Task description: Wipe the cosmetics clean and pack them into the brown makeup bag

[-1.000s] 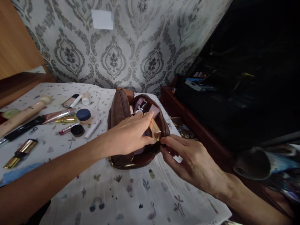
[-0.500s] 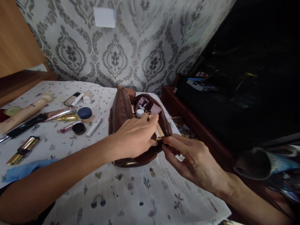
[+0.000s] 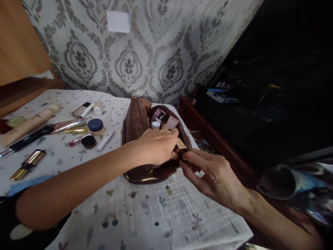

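A brown cosmetic bag [image 3: 134,119] lies unzipped on the cloth, its mouth wide. My left hand [image 3: 161,144] reaches into it, fingers curled round a slim gold-coloured case [image 3: 181,144] whose end shows beside the fingertips. Most of that case is hidden under the hand. With thumb and forefinger, my right hand [image 3: 208,170] pinches the bag's right rim near the case. Inside the bag, behind my left hand, are a white-capped bottle [image 3: 155,125], a pinkish box [image 3: 172,122] and a shiny purple item [image 3: 158,114].
Left of the bag lie a blue-lidded jar [image 3: 95,125], a black-lidded pot [image 3: 88,141], a white tube [image 3: 105,140], a gold lipstick [image 3: 28,165] and several other cosmetics. The patterned cloth [image 3: 140,222] ends at the right, beside a dark red wooden ledge [image 3: 203,121].
My left hand has moved slightly deeper into the bag, and the gold-coloured case has tilted and shifted right. My right hand keeps its pinch on the rim.
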The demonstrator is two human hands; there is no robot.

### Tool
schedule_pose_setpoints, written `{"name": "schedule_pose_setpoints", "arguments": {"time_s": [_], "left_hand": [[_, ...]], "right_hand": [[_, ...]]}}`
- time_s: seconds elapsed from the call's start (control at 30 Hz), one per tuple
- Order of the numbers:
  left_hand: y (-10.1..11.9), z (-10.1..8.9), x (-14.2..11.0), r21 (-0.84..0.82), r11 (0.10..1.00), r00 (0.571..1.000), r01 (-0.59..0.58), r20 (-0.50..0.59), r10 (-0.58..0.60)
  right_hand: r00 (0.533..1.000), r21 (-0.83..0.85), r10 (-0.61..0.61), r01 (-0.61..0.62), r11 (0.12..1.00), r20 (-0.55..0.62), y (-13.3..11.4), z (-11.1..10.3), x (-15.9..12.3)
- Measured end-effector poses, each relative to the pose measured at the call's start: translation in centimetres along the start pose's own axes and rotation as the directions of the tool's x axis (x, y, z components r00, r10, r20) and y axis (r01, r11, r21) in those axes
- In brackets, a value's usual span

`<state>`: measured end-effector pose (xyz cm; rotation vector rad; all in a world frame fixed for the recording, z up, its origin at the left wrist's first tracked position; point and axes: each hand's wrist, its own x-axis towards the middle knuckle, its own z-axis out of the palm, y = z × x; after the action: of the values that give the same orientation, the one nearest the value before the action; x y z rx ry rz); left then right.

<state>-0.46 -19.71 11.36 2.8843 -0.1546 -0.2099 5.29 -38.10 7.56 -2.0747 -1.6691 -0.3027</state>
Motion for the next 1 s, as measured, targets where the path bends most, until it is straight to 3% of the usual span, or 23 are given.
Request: {"name": "schedule_pose_setpoints", "arguments": {"time_s": [0.53,0.63,0.77,1.0], "left_hand": [[0.4,-1.1,1.1,0.156,0.981,0.992,-0.117,0.056,0.109],[0.0,-1.2,1.0,0.144,0.981,0.99,-0.132,0.068,0.123],[-0.9,-0.4,0.8,0.087,0.988,0.992,-0.13,0.003,0.13],[-1.5,0.4,0.7,-0.029,0.998,0.998,-0.064,-0.024,0.063]], "right_hand": [[1.0,-0.022,-0.009,0.008,1.0,-0.011,-0.2,0.0,-0.2],[0.997,-0.149,-0.043,0.033,0.988,-0.063,-0.1,0.3,-0.3],[0.982,-0.38,-0.128,0.065,0.923,-0.142,0.3,0.4,0.1],[0.988,-0.39,-0.151,0.146,0.909,0.019,1.0,-1.3,3.0]]}}
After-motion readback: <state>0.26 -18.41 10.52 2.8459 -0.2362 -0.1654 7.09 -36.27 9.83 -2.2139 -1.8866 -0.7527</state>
